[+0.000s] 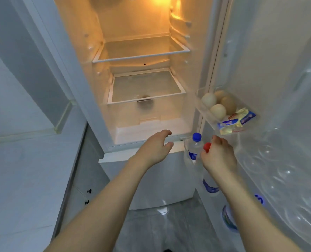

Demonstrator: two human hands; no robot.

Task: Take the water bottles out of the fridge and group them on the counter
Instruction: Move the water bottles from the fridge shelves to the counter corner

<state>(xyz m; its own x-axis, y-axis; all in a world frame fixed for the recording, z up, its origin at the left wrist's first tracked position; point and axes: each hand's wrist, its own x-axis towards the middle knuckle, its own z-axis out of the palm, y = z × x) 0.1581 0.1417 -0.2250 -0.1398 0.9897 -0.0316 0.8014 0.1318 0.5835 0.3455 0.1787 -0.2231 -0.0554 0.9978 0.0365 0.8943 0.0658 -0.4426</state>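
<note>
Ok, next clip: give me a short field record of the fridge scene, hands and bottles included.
fridge: door open, light on, glass shelves bare
left hand: open, holds nothing, hovers at the fridge's lower edge
right hand: grip on the red-capped bottle in the lower door rack
blue-capped bottle: upright, beside the red-capped one
upper door rack: four eggs, yellow and blue packets
counter: left, no bottles visible
</note>
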